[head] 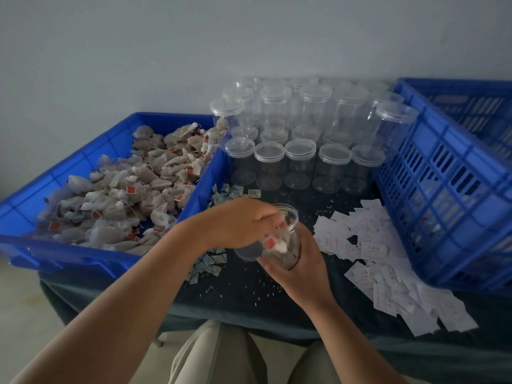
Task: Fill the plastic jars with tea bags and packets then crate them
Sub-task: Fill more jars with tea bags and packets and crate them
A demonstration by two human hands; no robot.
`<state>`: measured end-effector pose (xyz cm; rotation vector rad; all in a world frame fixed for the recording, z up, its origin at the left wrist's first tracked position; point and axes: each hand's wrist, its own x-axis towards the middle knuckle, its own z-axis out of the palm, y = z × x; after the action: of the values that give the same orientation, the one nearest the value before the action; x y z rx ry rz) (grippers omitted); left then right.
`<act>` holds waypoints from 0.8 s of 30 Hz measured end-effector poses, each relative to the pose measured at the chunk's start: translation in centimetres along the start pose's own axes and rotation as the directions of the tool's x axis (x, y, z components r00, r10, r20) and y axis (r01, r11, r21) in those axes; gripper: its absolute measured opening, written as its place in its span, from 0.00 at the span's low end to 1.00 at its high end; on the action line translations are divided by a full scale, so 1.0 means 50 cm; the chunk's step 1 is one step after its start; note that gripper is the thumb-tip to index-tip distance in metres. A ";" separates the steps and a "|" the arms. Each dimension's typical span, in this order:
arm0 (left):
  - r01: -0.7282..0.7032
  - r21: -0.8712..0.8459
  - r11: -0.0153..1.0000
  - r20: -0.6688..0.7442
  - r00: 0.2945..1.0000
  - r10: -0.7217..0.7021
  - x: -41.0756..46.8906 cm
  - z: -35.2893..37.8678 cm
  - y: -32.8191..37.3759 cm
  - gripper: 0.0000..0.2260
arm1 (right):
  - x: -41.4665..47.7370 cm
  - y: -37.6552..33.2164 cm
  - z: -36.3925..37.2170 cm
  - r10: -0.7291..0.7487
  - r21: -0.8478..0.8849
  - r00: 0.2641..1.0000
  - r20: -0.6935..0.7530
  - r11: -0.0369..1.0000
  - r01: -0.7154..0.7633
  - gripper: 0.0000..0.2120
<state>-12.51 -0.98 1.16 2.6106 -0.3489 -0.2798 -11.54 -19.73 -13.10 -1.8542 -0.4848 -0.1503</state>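
Clear plastic jar (291, 238), lidless and tilted toward the left hand (238, 221), is gripped round its lower body by the right hand (302, 264), whose fingers wrap the far side and are mostly hidden behind it. The left hand's fingers curl down at the jar's mouth and pinch a tea bag (279, 246) with a red tag. Motion blur smears the fingertips, so how deep they reach cannot be told. Brownish contents show dimly through the jar wall.

Just under the left hand lies what looks like a clear lid (247, 253), partly covered by the wrist. Small greenish packets (211, 266) are scattered below and beyond that hand, several hidden by the forearm.

Left of the left hand, a blue tray (203, 180) holds heaped tea bags (124, 189); its near corner is cut off by the frame edge. Beyond both hands stand stacked, lidded empty jars (300, 151), the rear rows hazy against the wall. Right of the right hand, white packets (374, 253) spill over the dark cloth (277, 309); their print is too small to read. Further right sits a slotted blue crate (443, 189), cropped by the frame, its contents indistinct through the slots.
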 end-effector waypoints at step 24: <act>0.363 -0.102 0.926 -0.510 0.781 -0.362 0.030 0.005 -0.073 0.05 | -0.011 0.002 -0.044 -0.046 0.061 0.998 -0.048 0.997 0.049 0.38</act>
<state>-10.44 1.57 -1.06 2.6062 0.3517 0.3127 -11.68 -21.93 -12.63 -1.7758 -0.4962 -0.2082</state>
